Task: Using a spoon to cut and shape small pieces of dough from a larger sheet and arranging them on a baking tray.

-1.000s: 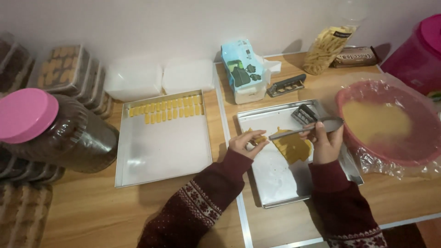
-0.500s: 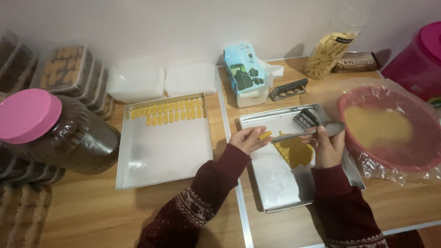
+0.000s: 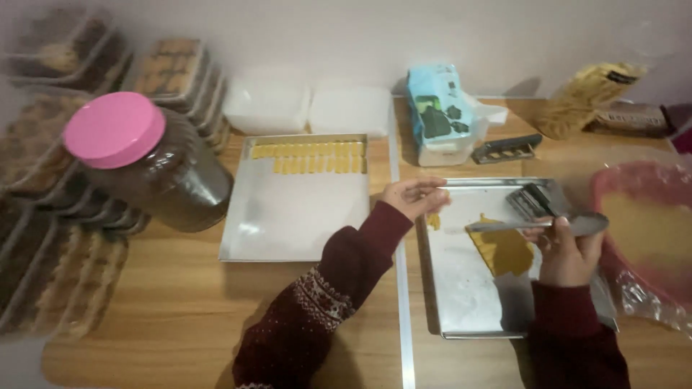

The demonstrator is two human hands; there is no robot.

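Fingers (image 3: 429, 193) of the left hand (image 3: 412, 197) are pinched together over the left rim of the right baking tray (image 3: 461, 302), though whether a small piece of dough sits between them I cannot tell; a small yellow dough piece (image 3: 433, 220) lies on the tray just below them. Those of the right hand (image 3: 568, 252) are closed around a metal spatula (image 3: 537, 225) held flat across the tray, over a flattened sheet of yellow dough (image 3: 504, 251), with a small metal cutter (image 3: 530, 201) at the tray's far right corner. To the left, a second baking tray (image 3: 295, 223) carries two rows of yellow cut strips (image 3: 311, 156) along its far edge. A pink bowl (image 3: 652, 238) wrapped in clear film and holding pale dough sits at the right. On the wooden tabletop (image 3: 173, 310) stand a dark jar with a pink lid (image 3: 144, 169), stacks of clear plastic boxes of cookies (image 3: 50, 216) at the left, two white boxes (image 3: 306, 108) behind the left tray, a blue carton (image 3: 440, 112), and a yellow packet (image 3: 585, 97) farther back.
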